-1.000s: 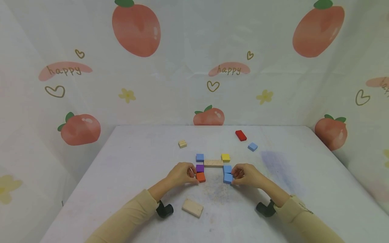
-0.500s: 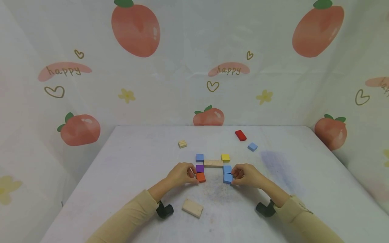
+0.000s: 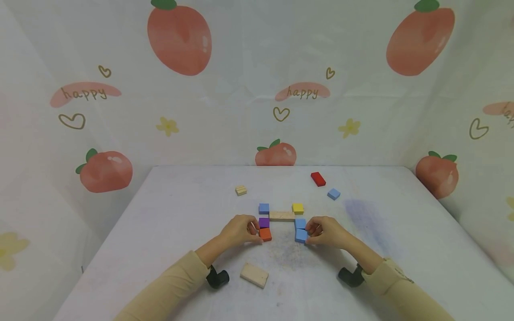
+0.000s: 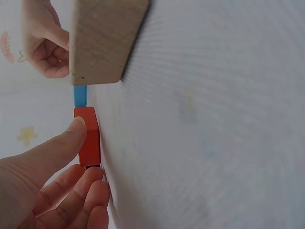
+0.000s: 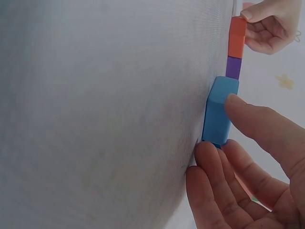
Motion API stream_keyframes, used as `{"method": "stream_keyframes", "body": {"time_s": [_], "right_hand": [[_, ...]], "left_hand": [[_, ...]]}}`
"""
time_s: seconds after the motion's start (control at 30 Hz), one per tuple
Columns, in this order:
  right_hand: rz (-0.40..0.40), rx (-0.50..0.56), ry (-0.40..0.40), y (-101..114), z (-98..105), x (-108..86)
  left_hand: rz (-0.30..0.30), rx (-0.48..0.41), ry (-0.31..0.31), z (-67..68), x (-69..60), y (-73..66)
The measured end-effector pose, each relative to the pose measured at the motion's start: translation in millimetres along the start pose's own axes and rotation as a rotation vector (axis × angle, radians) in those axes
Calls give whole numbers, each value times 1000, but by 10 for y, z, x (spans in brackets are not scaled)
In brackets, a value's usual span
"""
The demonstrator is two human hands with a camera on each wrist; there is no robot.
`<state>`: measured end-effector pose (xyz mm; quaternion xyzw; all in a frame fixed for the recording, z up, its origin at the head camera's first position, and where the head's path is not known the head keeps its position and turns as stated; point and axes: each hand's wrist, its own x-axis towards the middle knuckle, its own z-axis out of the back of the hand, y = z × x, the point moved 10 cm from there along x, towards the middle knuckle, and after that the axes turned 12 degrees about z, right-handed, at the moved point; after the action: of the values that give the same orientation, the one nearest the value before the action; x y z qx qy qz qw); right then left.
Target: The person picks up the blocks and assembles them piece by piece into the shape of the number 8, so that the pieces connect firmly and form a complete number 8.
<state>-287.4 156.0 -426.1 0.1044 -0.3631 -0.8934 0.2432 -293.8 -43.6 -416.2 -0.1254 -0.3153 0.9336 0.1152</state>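
Note:
In the head view the left hand (image 3: 239,230) pinches an orange block (image 3: 265,234), its thumb on the near side. A purple block (image 3: 264,222) touches the orange one's far side. Across from them the right hand (image 3: 328,232) grips a light blue block (image 3: 301,236); a second light blue block (image 3: 300,223) stands directly behind it. A wooden plank (image 3: 282,216) joins the two columns, with a blue block (image 3: 263,208) and a yellow block (image 3: 298,208) at its far corners. Both wrist views show thumb and curled fingers at opposite ends of the orange block (image 4: 88,143) and blue block (image 5: 220,109).
A loose wooden block (image 3: 254,274) lies near the front, between the forearms. Farther back are a small ridged wooden piece (image 3: 241,190), a red block (image 3: 318,179) and another blue block (image 3: 333,194). A patterned cloth hangs behind the white table (image 3: 180,191).

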Motion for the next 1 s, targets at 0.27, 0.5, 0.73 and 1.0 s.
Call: {"method": "stream_keyframes", "body": {"time_s": [0.27, 0.5, 0.73, 1.0], "right_hand": [[14, -9, 1, 13, 3, 5], [3, -11, 6, -4, -5, 7], [8, -10, 6, 40, 25, -12], [65, -31, -9, 120, 83, -29]], "left_hand": [[-4, 6, 0, -1, 3, 6], [7, 9, 4, -13, 23, 26], [7, 7, 1, -3, 18, 18], [-2, 17, 6, -3, 3, 5]]}}
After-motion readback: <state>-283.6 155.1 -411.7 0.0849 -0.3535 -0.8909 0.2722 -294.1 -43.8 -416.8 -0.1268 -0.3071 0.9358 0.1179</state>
